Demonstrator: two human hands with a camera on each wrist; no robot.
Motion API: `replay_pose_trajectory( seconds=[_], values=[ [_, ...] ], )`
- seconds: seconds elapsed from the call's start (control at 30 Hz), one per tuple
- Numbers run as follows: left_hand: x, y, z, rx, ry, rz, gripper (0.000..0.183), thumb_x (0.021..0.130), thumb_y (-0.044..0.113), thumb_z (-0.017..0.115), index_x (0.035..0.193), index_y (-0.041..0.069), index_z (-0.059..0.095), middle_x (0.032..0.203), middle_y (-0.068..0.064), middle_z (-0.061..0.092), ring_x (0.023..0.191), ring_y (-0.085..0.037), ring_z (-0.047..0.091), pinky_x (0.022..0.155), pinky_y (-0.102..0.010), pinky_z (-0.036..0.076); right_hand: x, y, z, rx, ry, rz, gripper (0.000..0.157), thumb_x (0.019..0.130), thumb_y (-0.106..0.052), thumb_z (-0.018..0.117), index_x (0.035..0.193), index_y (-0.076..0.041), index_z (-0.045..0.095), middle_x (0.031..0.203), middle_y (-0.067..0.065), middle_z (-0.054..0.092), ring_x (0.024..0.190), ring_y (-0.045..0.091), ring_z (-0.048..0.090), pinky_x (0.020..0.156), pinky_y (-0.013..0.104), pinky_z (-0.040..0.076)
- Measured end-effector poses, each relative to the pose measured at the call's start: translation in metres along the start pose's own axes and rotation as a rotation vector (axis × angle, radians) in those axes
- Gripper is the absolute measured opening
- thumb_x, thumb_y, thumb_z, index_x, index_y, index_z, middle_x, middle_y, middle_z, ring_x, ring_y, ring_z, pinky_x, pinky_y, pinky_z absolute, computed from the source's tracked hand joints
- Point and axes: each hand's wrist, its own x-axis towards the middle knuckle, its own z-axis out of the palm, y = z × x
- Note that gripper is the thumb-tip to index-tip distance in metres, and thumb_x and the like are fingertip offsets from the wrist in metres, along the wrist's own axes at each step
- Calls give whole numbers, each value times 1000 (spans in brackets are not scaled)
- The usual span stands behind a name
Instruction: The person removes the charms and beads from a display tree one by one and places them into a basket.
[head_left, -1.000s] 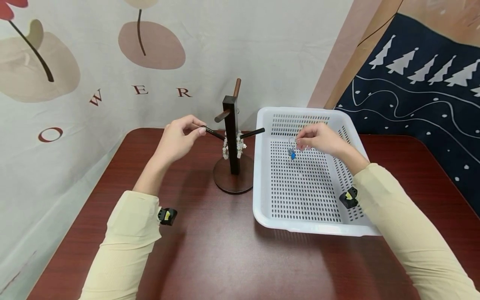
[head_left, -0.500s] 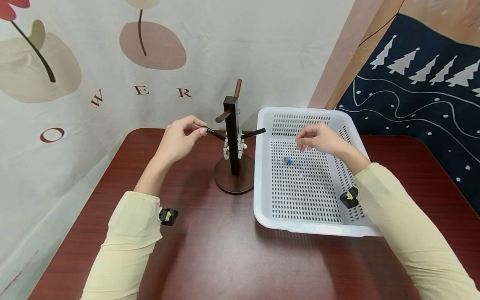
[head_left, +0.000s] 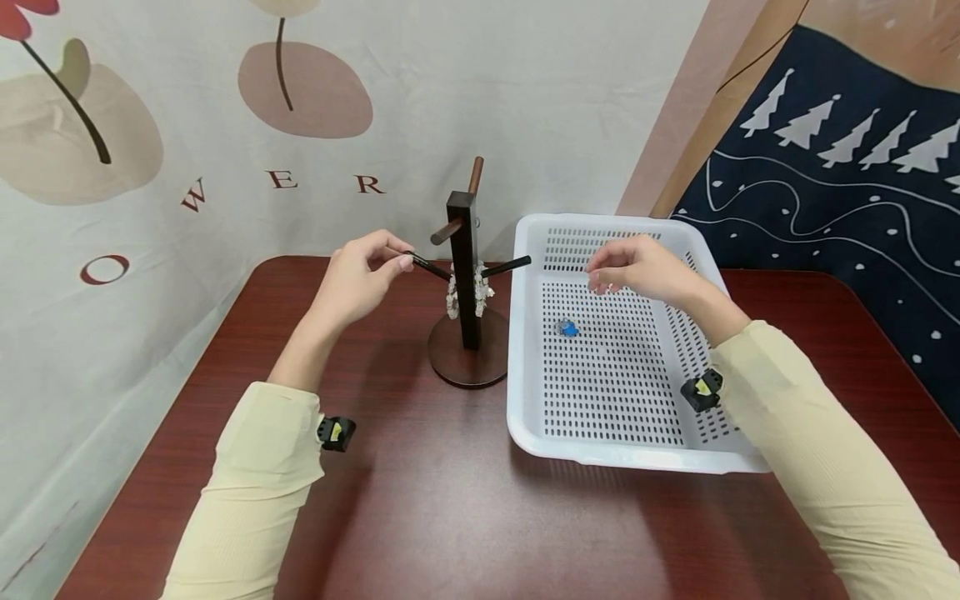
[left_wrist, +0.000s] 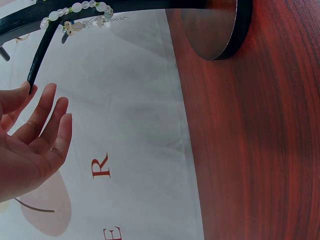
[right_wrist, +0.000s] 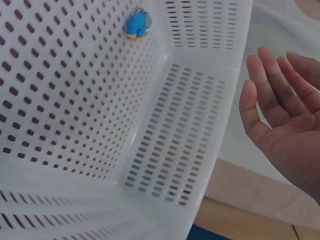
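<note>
A dark wooden stand point(head_left: 462, 250) with a round base and several pegs rises near the middle of the table. My left hand point(head_left: 356, 279) pinches the tip of its left peg point(left_wrist: 42, 55) between thumb and forefinger. Pale beaded bracelets point(head_left: 481, 293) hang on the lower pegs, close to the post; a small charm shows beside the beads in the left wrist view. My right hand point(head_left: 633, 271) is over the white basket point(head_left: 630, 457), fingers loosely bent, holding nothing. Below it, on the perforated basket floor, lies a small blue keychain figure point(right_wrist: 137, 25) with orange feet.
The basket stands right of the stand's base on the reddish-brown table point(head_left: 420, 500). A pale printed cloth point(head_left: 525, 100) covers the wall behind, and a navy tree-patterned cloth point(head_left: 817, 192) hangs at the right.
The keychain has dropped from my right hand onto the basket floor. That hand has since risen slightly. My left hand stays at the peg tip.
</note>
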Motion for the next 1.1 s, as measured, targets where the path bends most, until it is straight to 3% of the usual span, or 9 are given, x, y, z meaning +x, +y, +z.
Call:
replay_pose_trajectory(
  seconds=[0.43, 0.67, 1.1],
  values=[
    [0, -1, 1, 6, -2, 5, 14, 91, 13, 57, 102, 6, 64, 90, -10, 67, 82, -21, 60, 72, -35, 39, -1, -28, 9, 30, -76, -48, 18, 86, -9, 62, 100, 1, 64, 89, 9, 67, 79, 21, 62, 75, 29, 48],
    [-1, -1, 1, -2, -4, 3, 14, 91, 13, 57, 102, 6, 63, 91, -11, 67, 83, -22, 60, 71, -35, 39, -1, -40, 18, 61, -131, -132, 17, 86, -7, 63, 100, 3, 63, 91, 13, 66, 82, 26, 63, 74, 27, 49],
    [0, -1, 0, -1, -10, -2, 15, 91, 14, 56, 102, 6, 63, 92, -11, 67, 84, -22, 59, 70, -34, 39, -2, -54, 39, 92, -192, -169, 17, 84, -6, 64, 99, 3, 63, 86, 11, 67, 79, 20, 62, 70, 31, 49]
  ],
)
